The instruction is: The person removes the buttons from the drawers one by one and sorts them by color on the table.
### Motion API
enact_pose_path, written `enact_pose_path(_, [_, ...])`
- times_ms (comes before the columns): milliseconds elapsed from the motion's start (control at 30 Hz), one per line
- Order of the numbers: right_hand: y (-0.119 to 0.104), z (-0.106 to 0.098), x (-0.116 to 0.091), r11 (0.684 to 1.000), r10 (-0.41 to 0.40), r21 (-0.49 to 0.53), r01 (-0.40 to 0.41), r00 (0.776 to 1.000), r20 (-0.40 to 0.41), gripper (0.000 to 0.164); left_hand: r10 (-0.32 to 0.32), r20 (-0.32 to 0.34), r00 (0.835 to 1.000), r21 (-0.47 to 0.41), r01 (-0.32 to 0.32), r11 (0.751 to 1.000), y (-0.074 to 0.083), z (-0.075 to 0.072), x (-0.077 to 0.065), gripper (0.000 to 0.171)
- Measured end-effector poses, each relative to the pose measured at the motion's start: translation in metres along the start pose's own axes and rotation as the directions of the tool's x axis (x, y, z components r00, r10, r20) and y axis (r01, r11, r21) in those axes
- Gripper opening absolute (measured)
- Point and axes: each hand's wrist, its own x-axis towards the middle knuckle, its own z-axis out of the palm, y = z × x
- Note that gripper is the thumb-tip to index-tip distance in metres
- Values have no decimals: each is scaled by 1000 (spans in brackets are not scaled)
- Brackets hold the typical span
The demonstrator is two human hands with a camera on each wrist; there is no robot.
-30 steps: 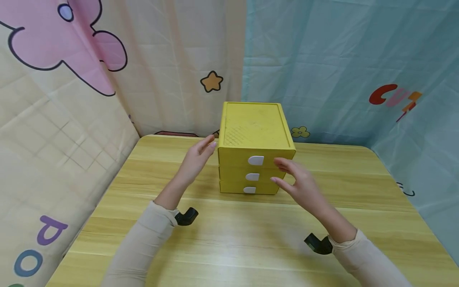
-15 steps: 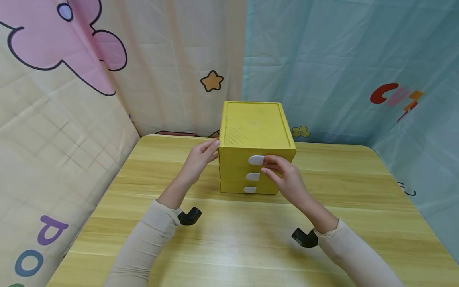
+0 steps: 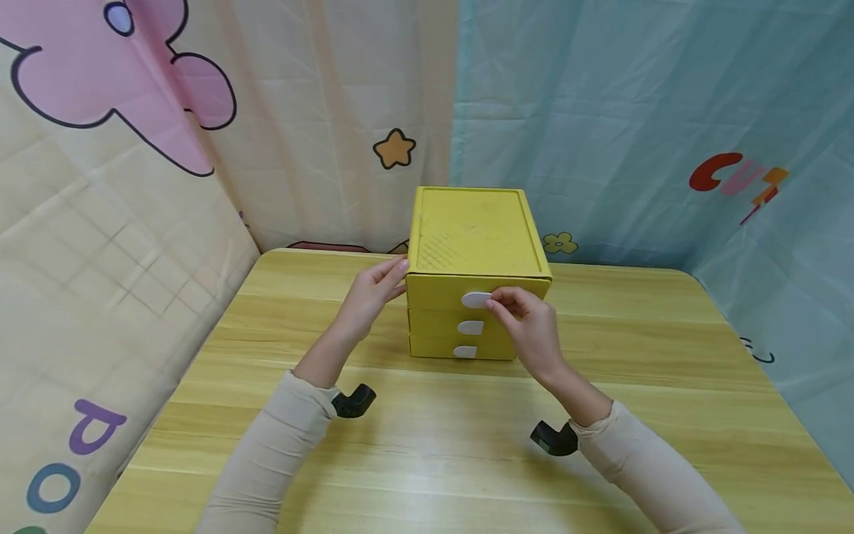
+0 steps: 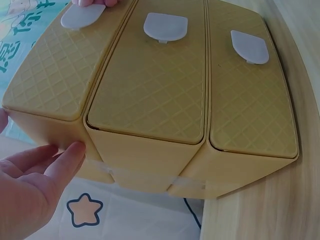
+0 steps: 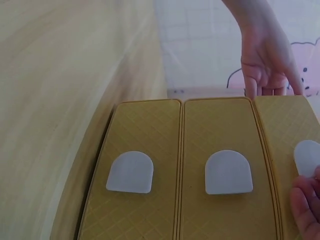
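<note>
A yellow three-drawer box (image 3: 477,230) stands on the table, each drawer front bearing a white tab handle. My right hand (image 3: 534,330) pinches the right end of the top handle (image 3: 475,300) between thumb and fingers. That top drawer (image 3: 434,291) sits slightly forward, with a thin dark line under the box's lid edge. On the box's left side, my left hand (image 3: 367,300) rests its fairly straight fingers near the upper front corner. In the left wrist view, the fingertips (image 4: 76,150) touch the side wall. The lower handles, middle (image 5: 229,172) and bottom (image 5: 130,172), are untouched.
The light wood table (image 3: 427,452) extends around the box. Printed curtains (image 3: 567,111) hang close behind it and along both sides. A black wrist camera mount (image 3: 355,401) sticks out from the left cuff, another mount (image 3: 555,438) from the right.
My right hand has moved left to the top handle and now pinches it. My left hand has come against the box's side. The top drawer has shifted slightly forward.
</note>
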Motion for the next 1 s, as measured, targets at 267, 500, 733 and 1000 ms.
enact_pose_path(267, [27,1,-14,999,-46,8,46,999,-3,6,-20,2,1000,24,20,1000,3,-2,0,52])
enact_pose_path(500, [17,-5,-33,994,-109,-20,109,994,-8,8,-37,-6,999,32,37,999,3,-3,0,52])
enact_pose_path(733, [7,-11,-49,988,-151,1,151,988,8,20,-37,-9,999,26,37,999,2,-3,1,51])
enact_pose_path(1000, [-3,-20,-67,989,-148,31,147,988,41,20,-17,8,1000,26,17,1000,1,-2,1,50])
